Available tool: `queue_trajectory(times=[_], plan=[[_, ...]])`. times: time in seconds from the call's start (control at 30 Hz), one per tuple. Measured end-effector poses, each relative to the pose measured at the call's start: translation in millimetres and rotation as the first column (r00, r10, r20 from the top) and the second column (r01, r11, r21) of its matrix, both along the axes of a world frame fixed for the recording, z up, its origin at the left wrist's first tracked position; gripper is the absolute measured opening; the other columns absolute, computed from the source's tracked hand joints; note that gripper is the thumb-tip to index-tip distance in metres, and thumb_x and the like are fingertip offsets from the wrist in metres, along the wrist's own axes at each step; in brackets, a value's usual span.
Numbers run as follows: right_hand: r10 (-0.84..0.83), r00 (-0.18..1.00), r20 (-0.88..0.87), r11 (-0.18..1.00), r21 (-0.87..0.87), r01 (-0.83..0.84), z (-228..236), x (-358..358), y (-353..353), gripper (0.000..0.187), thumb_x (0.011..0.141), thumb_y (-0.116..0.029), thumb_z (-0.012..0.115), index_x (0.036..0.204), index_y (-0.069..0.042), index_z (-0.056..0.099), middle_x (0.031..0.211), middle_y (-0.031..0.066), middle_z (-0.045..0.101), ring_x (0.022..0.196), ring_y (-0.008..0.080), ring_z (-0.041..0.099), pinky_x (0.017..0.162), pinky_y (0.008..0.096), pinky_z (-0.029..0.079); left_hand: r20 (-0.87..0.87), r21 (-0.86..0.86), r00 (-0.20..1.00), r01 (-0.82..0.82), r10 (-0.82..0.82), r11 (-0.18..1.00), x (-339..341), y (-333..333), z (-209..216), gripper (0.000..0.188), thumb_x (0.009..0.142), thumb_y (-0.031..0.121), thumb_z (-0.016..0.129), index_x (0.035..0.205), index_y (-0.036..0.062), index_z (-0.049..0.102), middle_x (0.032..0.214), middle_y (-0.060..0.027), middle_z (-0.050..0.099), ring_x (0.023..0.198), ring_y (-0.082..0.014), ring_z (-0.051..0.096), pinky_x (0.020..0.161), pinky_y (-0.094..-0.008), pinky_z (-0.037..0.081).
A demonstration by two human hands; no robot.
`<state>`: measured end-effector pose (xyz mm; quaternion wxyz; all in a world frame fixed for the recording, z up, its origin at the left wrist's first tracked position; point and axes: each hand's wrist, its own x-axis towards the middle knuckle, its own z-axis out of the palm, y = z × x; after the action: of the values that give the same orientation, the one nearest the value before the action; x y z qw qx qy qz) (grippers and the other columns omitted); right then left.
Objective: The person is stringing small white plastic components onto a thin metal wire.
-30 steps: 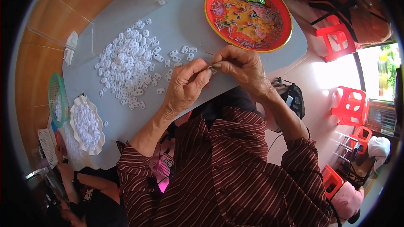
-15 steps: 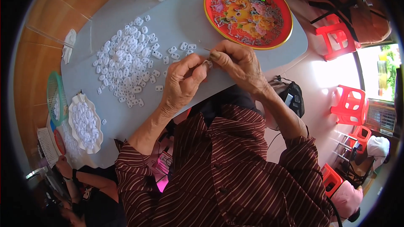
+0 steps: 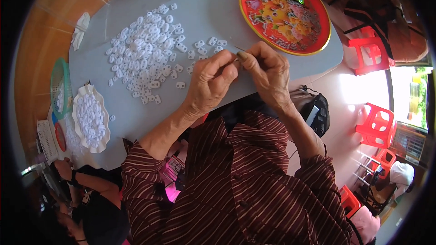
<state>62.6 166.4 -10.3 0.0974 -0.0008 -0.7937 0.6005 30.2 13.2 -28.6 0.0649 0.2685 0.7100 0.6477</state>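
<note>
My left hand and my right hand meet above the table's near edge, fingertips almost touching. Thumb and forefinger of the left are pinched on a small piece mostly hidden by the fingers. From the right hand's pinch a thin needle-like rod points up and left. Just beyond the left hand lie several loose white two-holed plastic pieces, and a big heap of similar pieces spreads farther left. Beyond the right hand a round red flowered tray holds many tiny grey pieces.
A scalloped white dish of white pieces and a green basket stand at the grey table's left. At lower left another person works. Red stools and a black bag are on the right.
The view has shifted, so table things appear farther right and most slightly higher. Both hands stay pinched together; more of the thin rod shows above the right fingertips.
</note>
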Motion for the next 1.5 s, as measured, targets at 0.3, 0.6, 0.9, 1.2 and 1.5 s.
queue_trajectory(times=[0.3, 0.6, 0.9, 1.2, 1.5], plan=[[0.032, 0.999, -0.002, 0.988, -0.15, -0.032, -14, 2, 7, 0.014, 0.088, -0.013, 0.062, 0.084, 0.0, 0.059, 0.072, 0.001, 0.062, 0.065, 0.0048, 0.052, 0.061, 0.0211, 0.044, 0.071, 0.056, 0.997, 0.018, -0.022, 0.998, 2, 1, 1, 0.01, 0.088, 0.009, 0.053, 0.086, -0.0009, 0.054, 0.064, -0.0013, 0.048, 0.061, -0.0078, 0.044, 0.057, -0.0244, 0.041], [0.065, 0.997, 0.032, 0.97, -0.238, -0.056, -12, 1, 5, 0.015, 0.087, -0.015, 0.064, 0.083, -0.001, 0.059, 0.071, -0.0002, 0.062, 0.065, 0.0033, 0.05, 0.059, 0.0193, 0.042, 0.087, -0.007, 0.996, 0.016, -0.015, 1.0, 3, -1, 7, 0.011, 0.088, 0.011, 0.055, 0.088, 0.0, 0.054, 0.065, -0.0062, 0.054, 0.061, -0.0136, 0.051, 0.06, -0.0283, 0.045], [0.074, 0.997, 0.032, 0.978, -0.195, -0.067, -9, 5, 5, 0.015, 0.086, -0.015, 0.065, 0.086, -0.002, 0.058, 0.067, -0.0014, 0.058, 0.062, 0.0038, 0.048, 0.058, 0.0194, 0.04, -0.559, -0.396, 0.827, -0.338, 0.068, 0.854, -58, -69, 36, 0.013, 0.082, 0.005, 0.055, 0.093, -0.0006, 0.058, 0.088, -0.0147, 0.061, 0.085, -0.0315, 0.056, 0.074, -0.0381, 0.047], [0.076, 0.997, 0.024, 0.995, -0.064, -0.075, -10, 6, 0, 0.013, 0.082, -0.009, 0.068, 0.087, -0.001, 0.058, 0.066, -0.0001, 0.057, 0.062, 0.0046, 0.049, 0.057, 0.0197, 0.04, -0.639, -0.637, 0.757, -0.42, -0.138, 0.646, -61, -95, 23, 0.016, 0.074, 0.001, 0.062, 0.089, 0.0014, 0.059, 0.089, -0.0105, 0.048, 0.095, -0.0289, 0.044, 0.087, -0.0394, 0.037], [0.088, 0.996, 0.021, 0.996, -0.016, -0.088, -11, 5, -1, 0.013, 0.08, -0.007, 0.068, 0.087, -0.001, 0.059, 0.067, 0.0035, 0.059, 0.061, 0.0083, 0.054, 0.057, 0.0223, 0.043, -0.658, -0.62, 0.738, -0.419, -0.15, 0.663, -67, -81, 16, 0.019, 0.074, 0.002, 0.063, 0.093, 0.0031, 0.058, 0.087, -0.0104, 0.048, 0.094, -0.0284, 0.044, 0.088, -0.0386, 0.037]])
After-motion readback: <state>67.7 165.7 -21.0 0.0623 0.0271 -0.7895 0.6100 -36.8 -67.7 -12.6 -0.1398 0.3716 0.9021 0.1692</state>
